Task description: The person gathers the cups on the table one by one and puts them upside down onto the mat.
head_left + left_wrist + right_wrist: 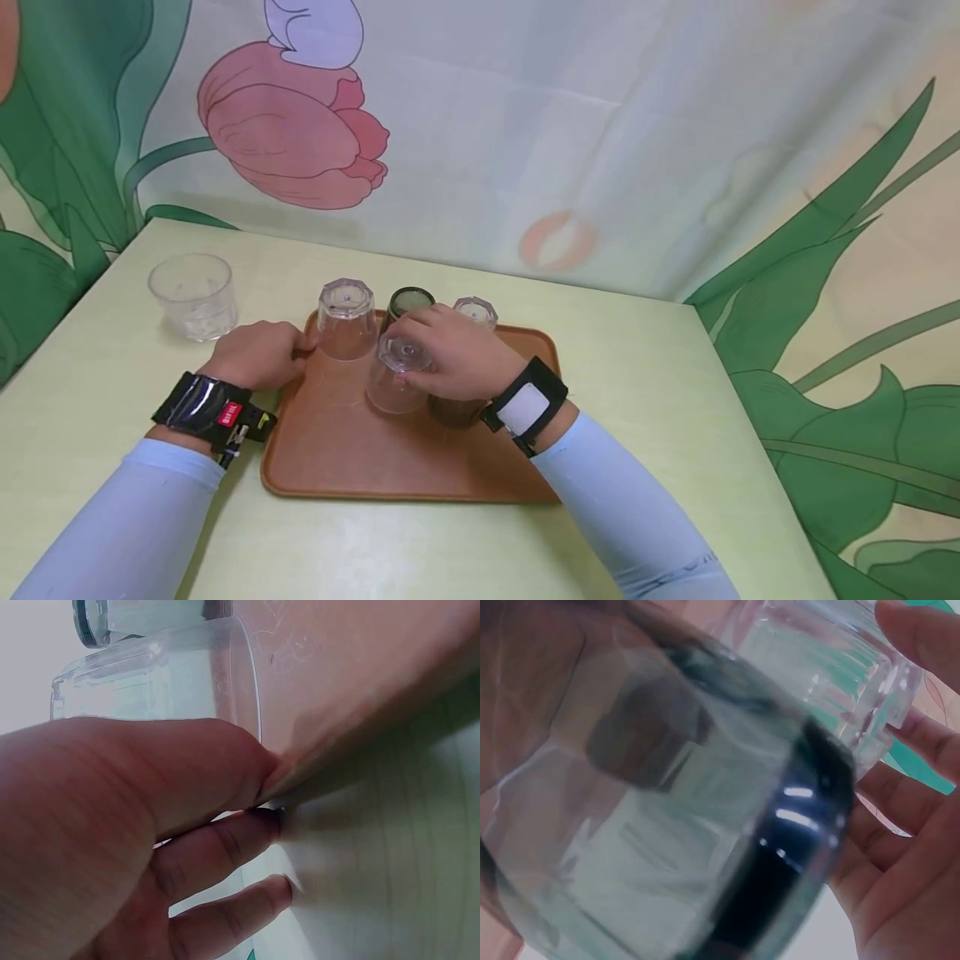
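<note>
My left hand [258, 354] pinches the left rim of a brown tray [345, 467]; in the left wrist view the thumb [217, 761] lies on the rim and the fingers are at its outer side. My right hand [465, 354] grips a clear glass [393, 392], upside down over the middle of the tray, thumb and fingers around its base end. Close to that hand is a dark-tinted glass [452, 412], partly hidden under it and large in the right wrist view. Behind are an upturned clear glass [347, 325], a dark glass [412, 300] and another clear glass [476, 310].
Left of the tray, a clear glass [197, 300] stands upright on the pale table [637, 417]. A printed curtain [465, 150] hangs along the table's back edge, with more leaf-patterned cloth [885, 417] at the right side.
</note>
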Motion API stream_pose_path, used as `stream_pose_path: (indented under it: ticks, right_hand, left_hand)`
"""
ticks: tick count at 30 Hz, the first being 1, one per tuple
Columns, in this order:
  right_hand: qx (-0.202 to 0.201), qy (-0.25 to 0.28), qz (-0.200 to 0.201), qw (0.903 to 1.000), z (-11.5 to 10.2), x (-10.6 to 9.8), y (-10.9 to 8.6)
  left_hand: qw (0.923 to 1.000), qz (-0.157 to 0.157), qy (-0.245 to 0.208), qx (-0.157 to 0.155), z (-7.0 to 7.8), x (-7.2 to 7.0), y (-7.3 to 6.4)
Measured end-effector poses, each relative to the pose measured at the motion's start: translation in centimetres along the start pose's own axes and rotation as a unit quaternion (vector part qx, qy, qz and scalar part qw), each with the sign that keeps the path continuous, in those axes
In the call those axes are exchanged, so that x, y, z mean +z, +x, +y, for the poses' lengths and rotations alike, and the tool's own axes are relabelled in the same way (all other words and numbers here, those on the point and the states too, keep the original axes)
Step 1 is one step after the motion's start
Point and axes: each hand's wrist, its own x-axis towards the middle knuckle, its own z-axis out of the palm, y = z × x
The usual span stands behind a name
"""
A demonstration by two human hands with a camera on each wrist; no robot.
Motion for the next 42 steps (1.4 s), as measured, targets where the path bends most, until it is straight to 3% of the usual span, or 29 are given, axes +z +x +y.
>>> stream_pose_path:
  ticks: [5,20,42]
  right_hand:
    - [0.0,-0.007,-0.012,0.9999,0.0,0.8,0.2]
    - [0.011,0.003,-0.025,0.9996,-0.3,1.2,0.0]
    - [0.025,-0.01,-0.03,0.9992,-0.6,1.7,-0.2]
  left_hand:
    - [0.9999,-0.015,0.0,-0.003,-0.2,0.2,0.0]
    - [0.9998,0.017,0.005,0.009,0.1,0.0,-0.1]
    - [1.0,0.006,-0.005,0.001,0.0,0.4,0.0]
